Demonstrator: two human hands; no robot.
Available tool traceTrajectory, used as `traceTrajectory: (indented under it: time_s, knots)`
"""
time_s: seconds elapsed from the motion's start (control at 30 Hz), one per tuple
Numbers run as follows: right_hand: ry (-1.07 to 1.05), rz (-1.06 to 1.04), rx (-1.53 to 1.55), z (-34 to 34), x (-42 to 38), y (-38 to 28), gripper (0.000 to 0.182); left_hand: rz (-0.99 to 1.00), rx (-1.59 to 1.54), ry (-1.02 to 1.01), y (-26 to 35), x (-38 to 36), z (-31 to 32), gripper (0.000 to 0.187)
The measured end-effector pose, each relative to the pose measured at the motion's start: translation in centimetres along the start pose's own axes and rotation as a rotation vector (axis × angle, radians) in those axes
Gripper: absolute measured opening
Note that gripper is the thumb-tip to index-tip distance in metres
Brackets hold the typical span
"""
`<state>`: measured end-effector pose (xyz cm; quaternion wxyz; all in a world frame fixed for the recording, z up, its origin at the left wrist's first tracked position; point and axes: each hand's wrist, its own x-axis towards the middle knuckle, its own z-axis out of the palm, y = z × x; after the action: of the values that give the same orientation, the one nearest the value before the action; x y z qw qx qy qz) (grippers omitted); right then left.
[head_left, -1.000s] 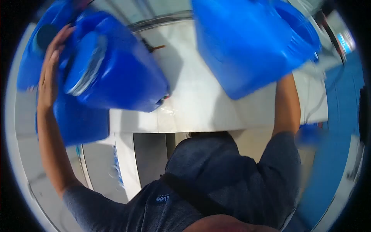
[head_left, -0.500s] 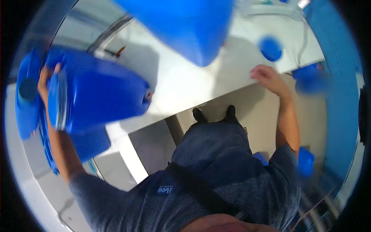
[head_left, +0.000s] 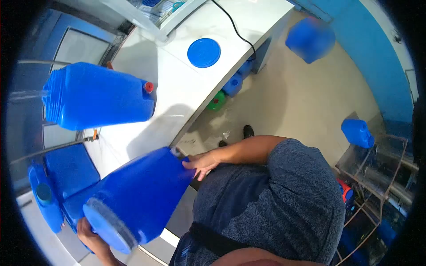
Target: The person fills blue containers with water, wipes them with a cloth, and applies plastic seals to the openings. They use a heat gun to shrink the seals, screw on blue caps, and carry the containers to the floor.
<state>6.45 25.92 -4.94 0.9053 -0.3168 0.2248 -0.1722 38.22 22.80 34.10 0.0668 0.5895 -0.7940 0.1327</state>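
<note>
A large blue container (head_left: 142, 195) with a ribbed round lid is tilted over the counter's near left edge. My left hand (head_left: 92, 237) is at its lid end, its fingers partly hidden behind the rim. Its narrow base end is against my right hand (head_left: 203, 163), whose fingers close on a spot near the outlet. Further up the counter, another blue container (head_left: 104, 95) with a red cap stands beneath a stream of water. A round blue lid (head_left: 203, 52) lies flat on the white counter (head_left: 177, 84).
More blue containers (head_left: 71, 168) stand at the left. Under the counter are blue and green (head_left: 217, 101) jugs. A blurred blue container (head_left: 310, 39) is at the upper right, a blue jug (head_left: 357, 132) near a metal rack (head_left: 377, 177). A black cable (head_left: 235, 26) crosses the counter.
The view has turned. My right hand has come from empty space to the container at my left hand, which now lies nearer my body. The red-capped container stands apart from it.
</note>
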Motion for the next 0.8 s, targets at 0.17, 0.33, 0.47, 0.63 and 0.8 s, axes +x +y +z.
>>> traceTrajectory:
  time_s: [0.17,0.33,0.47,0.63,0.8]
  knots:
    - [0.027,-0.301,0.023,-3.3,-3.5,6.0,0.09,0.2,-0.14,-0.745,12.3,1.3,-3.1,0.021]
    - [0.484,0.09,-0.74,-12.7,-10.2,11.8,0.092,0.14,-0.426,-1.214,19.2,-2.2,13.5,0.037]
    - [1.06,0.026,-0.543,-21.4,-31.1,25.1,0.05,0.322,-0.358,-1.216,27.4,-9.9,33.7,0.049]
    - [1.685,0.817,-0.985,-13.0,-72.5,60.7,0.033,0.488,0.003,-1.441,48.4,-15.2,53.4,0.054]
    - [1.836,1.424,-0.316,15.4,-88.8,72.2,0.024,0.636,0.006,-1.44,67.2,-17.2,65.1,0.061]
